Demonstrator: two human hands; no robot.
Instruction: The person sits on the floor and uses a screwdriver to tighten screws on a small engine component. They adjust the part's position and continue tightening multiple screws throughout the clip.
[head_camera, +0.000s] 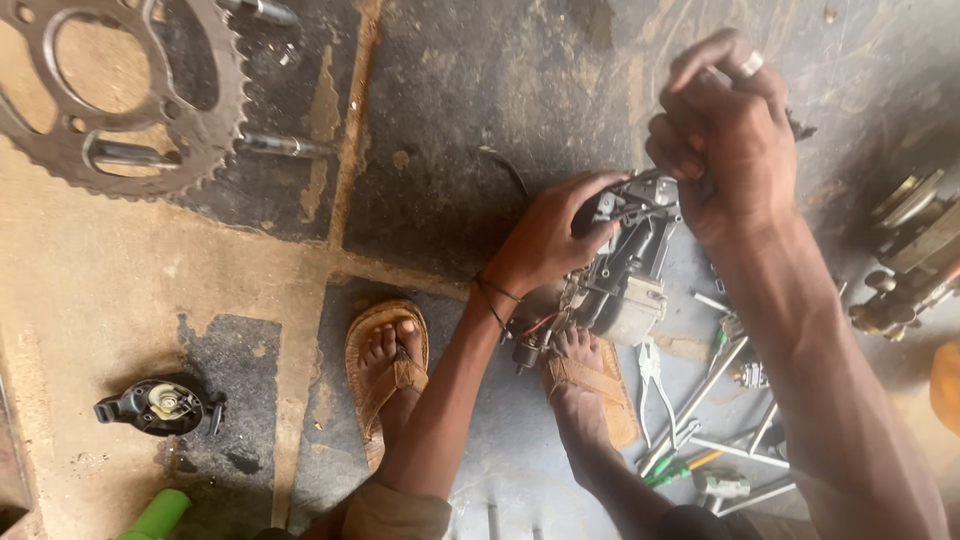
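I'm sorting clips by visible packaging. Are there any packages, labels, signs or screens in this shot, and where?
None show: no package, label, sign or screen.
The left hand and right hand hold a grey metal engine part on a stained concrete floor.
Around it lie bare metal tools, a sprocket top left and a small black part at left.

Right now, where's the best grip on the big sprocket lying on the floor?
Probably the sprocket's inner spokes, through a cutout, from above. It lies flat on the floor, its rim is all teeth, and both the left hand and right hand are on the engine part.
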